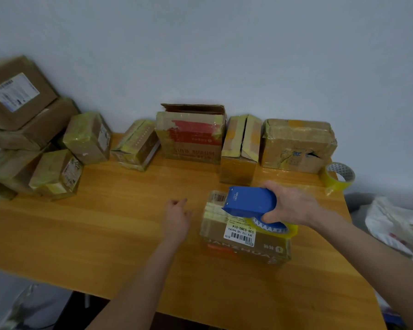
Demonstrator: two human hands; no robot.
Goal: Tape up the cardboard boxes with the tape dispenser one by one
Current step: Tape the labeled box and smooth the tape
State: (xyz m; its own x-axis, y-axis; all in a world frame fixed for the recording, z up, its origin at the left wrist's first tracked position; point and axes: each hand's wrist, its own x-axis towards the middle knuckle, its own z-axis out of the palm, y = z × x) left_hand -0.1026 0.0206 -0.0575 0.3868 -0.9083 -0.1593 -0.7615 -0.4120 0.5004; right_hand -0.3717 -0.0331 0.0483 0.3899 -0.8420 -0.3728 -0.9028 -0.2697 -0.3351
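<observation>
Your right hand (291,206) is wrapped around the blue tape dispenser (250,202), its front edge resting on top of the cardboard box (246,236) at the near right of the tabletop (105,234). Your left hand (177,216) hovers loosely open just beside the box, holding nothing and not touching it.

That is the main risk — with nothing bracing the box, a pull on the dispenser could drag or spin it across the smooth wood, and the tape would land crooked or wrinkle. The box also sits near the table's right edge, so a hard pull that way could push it off.

The box looks already wrapped in glossy tape, though the blur makes that uncertain; fresh tape may slip there.

1 spare tape roll (339,177) sits at the far right corner — a wide elbow swing could knock it down.
</observation>
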